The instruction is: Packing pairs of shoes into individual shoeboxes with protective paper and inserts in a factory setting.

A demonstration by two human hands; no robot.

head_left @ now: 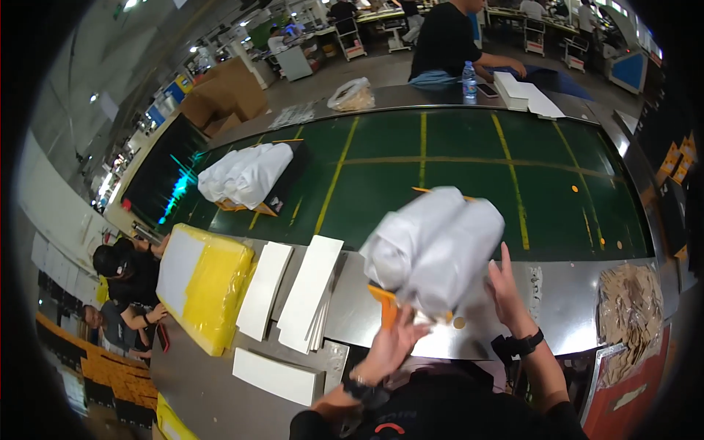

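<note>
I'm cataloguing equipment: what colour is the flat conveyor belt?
Dark green belt with yellow lines; head view.

Left fingers [405, 323] at the near edge of a white-wrapped bundle [444, 249]; right fingers [504, 262] extended just beside its right side. Beyond the fingers, a green conveyor belt [389, 138]; to their left, white card strips [309, 293] on a metal bench [356, 319].

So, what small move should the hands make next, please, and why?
Probably the right hand should settle against the right side of the rounded, white-wrapped bundle to steady it. That hand is open beside the bundle, while the left hand is at the near side of the orange-edged cardboard box under it. Whether the right palm already touches is unclear.
</note>
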